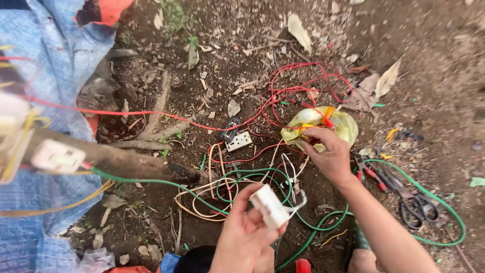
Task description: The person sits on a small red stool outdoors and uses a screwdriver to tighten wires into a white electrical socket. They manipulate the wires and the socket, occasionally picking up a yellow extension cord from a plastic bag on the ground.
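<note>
Bare brown soil (414, 30) strewn with dry leaves and tangled red, green, yellow and white wires. Lower centre: left hand (242, 237) gripping a white plastic electrical block (270, 206), fingers wrapped around it, thin white leads trailing; right of centre: right hand (331, 154) reaching into a crumpled yellow plastic bag (343, 126), fingers pinching something small, hard to tell what. Seemingly mid-wiring, picking a part for the block; calls for a careful small-part grip. Red-handled pliers (371, 174) and scissors (417, 207) lying at right.
</note>
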